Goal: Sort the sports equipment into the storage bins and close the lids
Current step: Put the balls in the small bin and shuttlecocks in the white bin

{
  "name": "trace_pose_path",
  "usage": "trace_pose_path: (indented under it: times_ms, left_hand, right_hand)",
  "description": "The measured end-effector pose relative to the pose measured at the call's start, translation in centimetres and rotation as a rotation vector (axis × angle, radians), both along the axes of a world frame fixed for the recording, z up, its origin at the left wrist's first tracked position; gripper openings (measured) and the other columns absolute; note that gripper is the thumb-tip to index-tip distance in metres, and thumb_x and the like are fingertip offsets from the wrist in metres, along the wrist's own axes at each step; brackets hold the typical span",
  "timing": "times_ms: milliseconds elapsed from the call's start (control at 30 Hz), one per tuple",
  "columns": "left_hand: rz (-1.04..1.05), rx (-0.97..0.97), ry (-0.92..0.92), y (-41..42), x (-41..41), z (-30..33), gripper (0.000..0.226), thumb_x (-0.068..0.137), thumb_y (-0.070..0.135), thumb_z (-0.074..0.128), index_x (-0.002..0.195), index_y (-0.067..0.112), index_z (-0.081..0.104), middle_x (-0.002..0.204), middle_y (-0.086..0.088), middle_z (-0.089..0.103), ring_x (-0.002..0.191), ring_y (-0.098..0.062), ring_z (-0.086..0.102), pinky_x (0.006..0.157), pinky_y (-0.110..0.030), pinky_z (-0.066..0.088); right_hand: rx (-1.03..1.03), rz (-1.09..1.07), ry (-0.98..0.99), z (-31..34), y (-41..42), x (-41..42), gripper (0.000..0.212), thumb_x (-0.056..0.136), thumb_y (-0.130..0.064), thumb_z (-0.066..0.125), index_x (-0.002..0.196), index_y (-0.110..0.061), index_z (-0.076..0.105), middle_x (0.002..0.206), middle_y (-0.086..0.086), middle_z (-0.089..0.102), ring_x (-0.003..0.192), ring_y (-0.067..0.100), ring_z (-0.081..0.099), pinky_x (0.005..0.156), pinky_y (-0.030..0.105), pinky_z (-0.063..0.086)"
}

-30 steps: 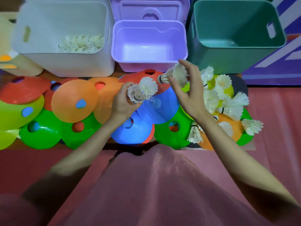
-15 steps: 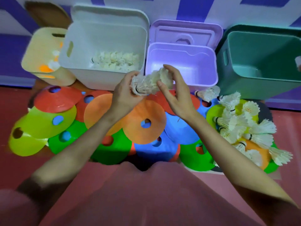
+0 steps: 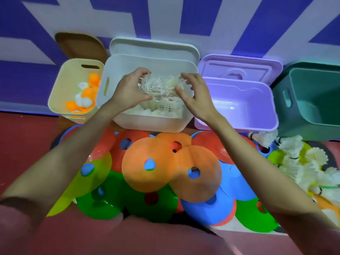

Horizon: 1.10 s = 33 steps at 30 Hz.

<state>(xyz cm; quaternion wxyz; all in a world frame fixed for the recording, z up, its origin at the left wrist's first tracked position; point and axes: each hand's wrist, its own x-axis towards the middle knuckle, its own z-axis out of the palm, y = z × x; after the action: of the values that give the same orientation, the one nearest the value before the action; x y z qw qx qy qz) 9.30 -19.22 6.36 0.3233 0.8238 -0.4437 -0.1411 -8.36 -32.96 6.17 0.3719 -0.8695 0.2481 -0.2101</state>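
A bunch of white shuttlecocks (image 3: 157, 85) hangs over the open white bin (image 3: 152, 126). My left hand (image 3: 128, 91) grips the bunch's left end and my right hand (image 3: 195, 96) pinches its right end between thumb and fingers. More shuttlecocks (image 3: 156, 110) lie at the bottom of that bin. Its white lid (image 3: 154, 46) leans behind it against the wall. A loose pile of shuttlecocks (image 3: 298, 162) lies on the floor at the right.
A cream bin (image 3: 58, 96) at the left holds orange and white balls (image 3: 86, 92). An empty purple bin (image 3: 239, 124) and a green bin (image 3: 312, 129) stand to the right. Coloured disc cones (image 3: 156, 162) overlap on the floor in front of the bins.
Both hands have carried the bunch of shuttlecocks forward and left, from above the cones to over the white bin. The view has tilted up toward the wall.
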Motion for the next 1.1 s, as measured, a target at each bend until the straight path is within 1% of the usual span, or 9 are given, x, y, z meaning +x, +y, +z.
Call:
trace_pose_path:
  times_ms: [167,300,500,667,800,867,933,1000,1100]
  left_hand:
    - [-0.03,0.139,0.04,-1.3,4.5,-1.3,0.076,0.063,0.013,0.087,0.131,0.013,0.052,0.13,-0.01,0.054,0.104,-0.023,0.055,0.086,-0.032,0.047]
    - [-0.068,0.295,0.06,-1.7,7.1,-3.0,0.077,0.066,0.012,0.086,0.134,0.012,0.049,0.133,-0.012,0.051,0.111,-0.027,0.054,0.085,-0.03,0.044]
    - [-0.157,0.518,0.044,-1.6,9.2,-5.9,0.081,0.07,0.005,0.082,0.14,0.006,0.042,0.142,-0.014,0.045,0.127,-0.029,0.044,0.099,-0.034,0.038]
    - [-0.185,0.673,0.002,-1.1,10.3,-7.2,0.088,0.069,0.011,0.084,0.143,0.006,0.036,0.147,-0.013,0.04,0.134,-0.028,0.038,0.105,-0.032,0.033]
    - [-0.204,0.806,-0.002,-0.8,10.2,-7.8,0.075,0.078,0.001,0.072,0.143,0.004,0.035,0.144,-0.015,0.04,0.129,-0.029,0.041,0.098,-0.036,0.043]
    - [-0.195,0.816,-0.001,-0.7,10.0,-7.8,0.075,0.077,-0.001,0.07,0.143,0.004,0.034,0.143,-0.016,0.04,0.126,-0.03,0.044,0.093,-0.037,0.047]
    - [-0.172,0.784,0.024,-0.5,9.9,-7.6,0.086,0.077,-0.002,0.07,0.149,0.009,0.025,0.148,-0.015,0.036,0.128,-0.03,0.044,0.091,-0.034,0.047]
    - [-0.16,0.744,0.053,-0.2,9.8,-7.2,0.094,0.076,-0.002,0.071,0.152,0.014,0.017,0.152,-0.013,0.032,0.132,-0.029,0.04,0.096,-0.034,0.043]
    - [-0.159,0.705,0.069,0.2,9.5,-6.6,0.092,0.077,0.001,0.073,0.151,0.014,0.02,0.151,-0.013,0.035,0.134,-0.028,0.038,0.101,-0.034,0.04]
  right_hand:
    - [0.024,0.036,0.137,-2.2,-1.3,4.4,0.052,0.087,-0.033,0.064,0.13,-0.006,0.05,0.124,0.011,0.051,0.113,0.026,0.052,0.099,0.037,0.042]
    - [0.049,0.079,0.2,-4.2,-1.0,6.8,0.058,0.088,-0.027,0.065,0.136,-0.004,0.043,0.124,0.017,0.051,0.112,0.027,0.052,0.099,0.036,0.04]
    - [0.093,0.149,0.327,-7.5,0.0,9.3,0.054,0.09,-0.032,0.063,0.135,-0.009,0.045,0.123,0.018,0.052,0.111,0.031,0.053,0.097,0.036,0.04]
    - [0.12,0.201,0.413,-9.3,0.6,10.9,0.055,0.091,-0.034,0.06,0.137,-0.009,0.043,0.125,0.019,0.052,0.111,0.032,0.053,0.097,0.038,0.041]
    - [0.16,0.251,0.557,-10.3,0.8,11.7,0.06,0.094,-0.036,0.055,0.144,-0.009,0.035,0.135,0.018,0.049,0.122,0.03,0.049,0.099,0.034,0.038]
    - [0.182,0.256,0.6,-10.5,0.8,11.8,0.061,0.096,-0.036,0.051,0.146,-0.008,0.03,0.14,0.018,0.047,0.127,0.03,0.047,0.101,0.032,0.037]
    - [0.204,0.251,0.62,-10.4,0.7,11.8,0.062,0.097,-0.036,0.049,0.148,-0.01,0.025,0.142,0.016,0.045,0.129,0.03,0.045,0.102,0.032,0.035]
    - [0.208,0.249,0.621,-10.0,0.7,11.6,0.065,0.097,-0.037,0.049,0.15,-0.011,0.021,0.144,0.016,0.043,0.13,0.029,0.043,0.103,0.031,0.034]
    - [0.184,0.254,0.624,-9.4,0.8,11.2,0.068,0.097,-0.038,0.049,0.151,-0.01,0.017,0.141,0.018,0.046,0.129,0.03,0.044,0.103,0.033,0.034]
